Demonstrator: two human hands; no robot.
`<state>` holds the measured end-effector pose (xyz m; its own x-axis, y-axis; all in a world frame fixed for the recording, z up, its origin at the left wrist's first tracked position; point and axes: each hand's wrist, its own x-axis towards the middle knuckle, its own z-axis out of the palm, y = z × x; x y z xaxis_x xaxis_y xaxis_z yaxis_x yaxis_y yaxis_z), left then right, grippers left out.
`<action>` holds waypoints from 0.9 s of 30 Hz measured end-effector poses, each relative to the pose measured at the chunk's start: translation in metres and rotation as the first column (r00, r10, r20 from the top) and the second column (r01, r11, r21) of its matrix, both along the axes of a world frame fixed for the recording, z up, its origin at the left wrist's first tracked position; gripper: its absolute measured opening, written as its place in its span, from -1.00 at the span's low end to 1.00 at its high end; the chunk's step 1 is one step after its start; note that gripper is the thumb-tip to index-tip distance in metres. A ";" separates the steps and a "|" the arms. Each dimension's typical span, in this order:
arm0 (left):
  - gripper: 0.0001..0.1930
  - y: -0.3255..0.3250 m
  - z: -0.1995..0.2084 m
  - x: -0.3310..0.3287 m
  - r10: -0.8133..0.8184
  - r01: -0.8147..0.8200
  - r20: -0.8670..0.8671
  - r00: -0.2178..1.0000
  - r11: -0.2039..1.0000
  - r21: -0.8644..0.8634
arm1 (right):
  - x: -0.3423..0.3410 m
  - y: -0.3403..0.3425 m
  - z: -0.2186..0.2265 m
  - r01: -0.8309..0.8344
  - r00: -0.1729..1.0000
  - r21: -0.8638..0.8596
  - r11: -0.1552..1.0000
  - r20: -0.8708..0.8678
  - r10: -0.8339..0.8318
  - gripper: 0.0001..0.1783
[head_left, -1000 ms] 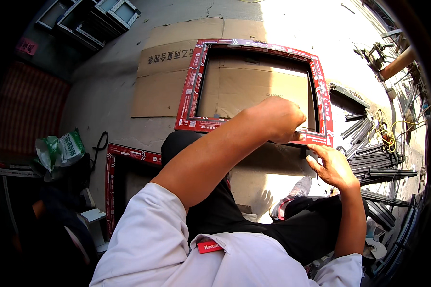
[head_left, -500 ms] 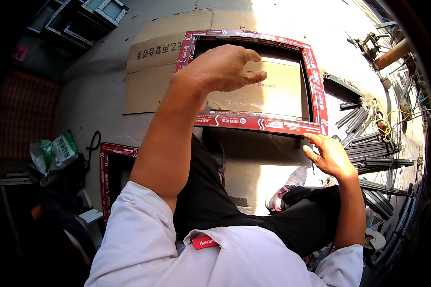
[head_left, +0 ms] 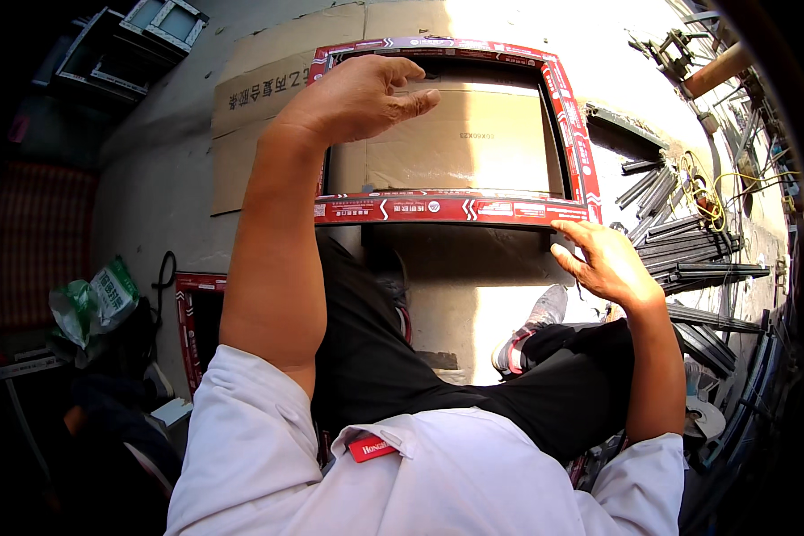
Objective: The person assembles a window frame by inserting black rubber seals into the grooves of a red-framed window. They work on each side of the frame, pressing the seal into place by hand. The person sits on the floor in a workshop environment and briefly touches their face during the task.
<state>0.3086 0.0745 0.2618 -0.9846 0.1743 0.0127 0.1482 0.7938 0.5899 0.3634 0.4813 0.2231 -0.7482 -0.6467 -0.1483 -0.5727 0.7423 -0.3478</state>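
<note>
A rectangular window frame (head_left: 581,147), wrapped in red printed protective film with a dark inner edge, lies in front of me, its near side raised off the floor. My left hand (head_left: 353,100) hovers over its left part, thumb and fingers apart, with nothing in them. Whether the wrist touches the frame's left side, I cannot tell. At the near right corner is my right hand (head_left: 609,263), fingertips against the frame's lower edge, thumb held away from them and nothing gripped.
Flattened cardboard (head_left: 464,138) lies beneath the frame. Another red-wrapped frame (head_left: 185,330) stands at my left, beside a green and white plastic bag (head_left: 98,299). Several dark profile bars (head_left: 688,255), a yellow cable (head_left: 710,201) and metal machinery (head_left: 674,58) line the right side.
My left hand has moved left and slightly farther away over the frame. My right hand remains by the near right corner. The whole view has shifted a little.
</note>
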 end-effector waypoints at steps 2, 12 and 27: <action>-0.31 -0.001 0.000 0.001 0.028 -0.028 -0.001 1.000 0.999 -0.020 | -0.001 0.000 -0.001 -0.002 1.000 -0.005 1.000 0.008 0.002 -0.53; -0.35 0.002 0.006 0.003 0.018 -0.025 0.091 0.996 0.997 0.074 | -0.004 0.003 -0.001 0.018 0.997 0.106 0.994 0.066 -0.025 -0.49; -0.34 0.019 -0.002 -0.001 -0.047 0.008 0.227 0.973 0.986 0.169 | -0.003 0.010 -0.013 -0.011 1.000 0.041 0.999 0.020 0.010 -0.54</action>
